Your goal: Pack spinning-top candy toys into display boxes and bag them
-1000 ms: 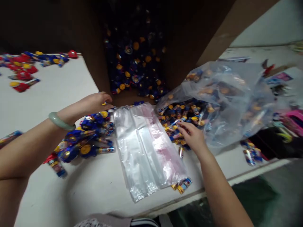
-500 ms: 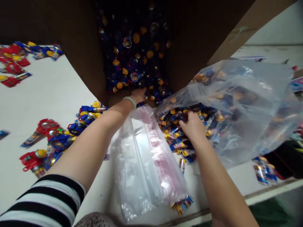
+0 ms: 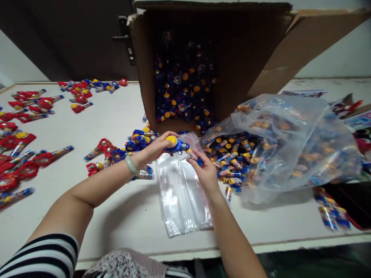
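My left hand [image 3: 158, 148] is closed round a blue toy body [image 3: 180, 145] with a yellow round cap and a grey end. In my right hand [image 3: 206, 170] is a small printed tube [image 3: 192, 155] with a yellow end and a blue end, pinched between thumb and fingers. The tube's yellow end meets the toy's grey end or lies right against it; I cannot tell if it is inside. Both hands are above a stack of clear plastic bags [image 3: 181, 200]. To the right, many such tubes [image 3: 232, 162] spill from a large translucent bag [image 3: 290, 143].
A tall cardboard box [image 3: 146, 73] stands open at the back, holding many blue and yellow toy bodies [image 3: 182, 106]. Red toys with tubes attached [image 3: 43, 159] lie across the left of the white table [image 3: 116, 227]. A dark flat object [image 3: 348, 204] is at the right edge.
My left hand has come out of the box with a blue toy body. My right hand has left the tube pile with one tube, and both hands have met above the bags. The view has shifted.
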A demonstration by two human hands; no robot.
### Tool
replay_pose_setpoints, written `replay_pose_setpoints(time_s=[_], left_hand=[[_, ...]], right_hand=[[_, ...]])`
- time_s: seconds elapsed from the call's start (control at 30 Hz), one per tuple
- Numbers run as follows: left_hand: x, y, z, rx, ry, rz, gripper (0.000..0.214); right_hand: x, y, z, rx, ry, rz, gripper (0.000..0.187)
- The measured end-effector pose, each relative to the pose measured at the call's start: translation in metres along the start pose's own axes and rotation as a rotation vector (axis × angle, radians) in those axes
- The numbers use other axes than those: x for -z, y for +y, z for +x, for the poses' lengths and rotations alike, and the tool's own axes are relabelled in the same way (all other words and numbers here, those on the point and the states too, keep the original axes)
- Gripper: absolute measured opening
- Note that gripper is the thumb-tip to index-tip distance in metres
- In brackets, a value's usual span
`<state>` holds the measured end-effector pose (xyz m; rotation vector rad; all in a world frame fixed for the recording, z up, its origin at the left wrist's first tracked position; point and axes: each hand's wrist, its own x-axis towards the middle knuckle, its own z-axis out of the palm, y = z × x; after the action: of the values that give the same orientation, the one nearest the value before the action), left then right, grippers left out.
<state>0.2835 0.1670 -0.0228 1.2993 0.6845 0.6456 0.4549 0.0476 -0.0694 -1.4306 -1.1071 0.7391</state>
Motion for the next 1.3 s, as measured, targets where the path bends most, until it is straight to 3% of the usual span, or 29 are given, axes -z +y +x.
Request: replay_pose_setpoints(time_s=[0.17,0.27,0.33,0.43,0.5,0.57,0.63,0.7,0.77,0.83,0.9,0.97,1.07,1.1,1.23,1.3], left_hand=[[0.008,0.009,-0.018,-0.183,0.043,0.399,0.033],[0.013,0.016,-0.025,-0.218,0.006,0.478,0.027],[0.014,0.019,-0.032,-0.234,-0.041,0.509,0.024],[0.015,0.019,-0.041,-0.387,-0.138,0.631,0.024],[0.015,0.016,-0.044,-0.489,-0.133,0.693,0.024],[0.016,0.010,-0.045,-0.408,-0.044,0.702,0.024],[0.017,0.003,-0.048,-0.199,0.047,0.668,0.023],[0.020,-0.006,-0.054,-0.083,0.071,0.612,0.023],[0.025,-0.014,-0.062,-0.192,0.033,0.589,0.025],[0.030,-0.022,-0.070,-0.395,-0.042,0.614,0.027],[0.036,-0.027,-0.075,-0.498,-0.114,0.655,0.029],[0.042,-0.028,-0.076,-0.439,-0.107,0.694,0.027],[0.052,-0.020,-0.071,-0.293,0.021,0.696,0.025],[0.057,-0.015,-0.067,-0.257,0.054,0.680,0.025],[0.087,0.007,-0.033,-0.164,0.060,0.637,0.033],[0.112,0.013,-0.006,-0.139,0.159,0.661,0.042]], right_hand=[[0.000,-0.020,-0.021,0.310,-0.074,-0.407,0.038],[0.000,-0.026,-0.028,0.326,-0.110,-0.493,0.040],[-0.006,-0.023,-0.033,0.200,-0.147,-0.369,0.040],[-0.017,-0.014,-0.037,-0.198,-0.379,0.027,0.052],[-0.022,-0.010,-0.038,-0.355,-0.489,0.162,0.063],[-0.024,-0.011,-0.037,-0.286,-0.426,0.059,0.062],[-0.024,-0.014,-0.037,-0.132,-0.296,-0.133,0.051],[-0.025,-0.014,-0.039,-0.087,-0.294,-0.220,0.045],[-0.029,-0.008,-0.044,-0.229,-0.459,-0.105,0.051],[-0.035,0.002,-0.049,-0.473,-0.678,0.132,0.059],[-0.040,0.010,-0.053,-0.620,-0.787,0.279,0.064],[-0.044,0.011,-0.051,-0.526,-0.730,0.169,0.061],[-0.053,-0.001,-0.037,-0.194,-0.515,-0.209,0.051],[-0.057,-0.006,-0.030,-0.143,-0.494,-0.274,0.051],[-0.070,-0.013,0.008,-0.154,-0.589,-0.190,0.053],[-0.063,-0.005,0.025,-0.066,-0.496,-0.249,0.056]])
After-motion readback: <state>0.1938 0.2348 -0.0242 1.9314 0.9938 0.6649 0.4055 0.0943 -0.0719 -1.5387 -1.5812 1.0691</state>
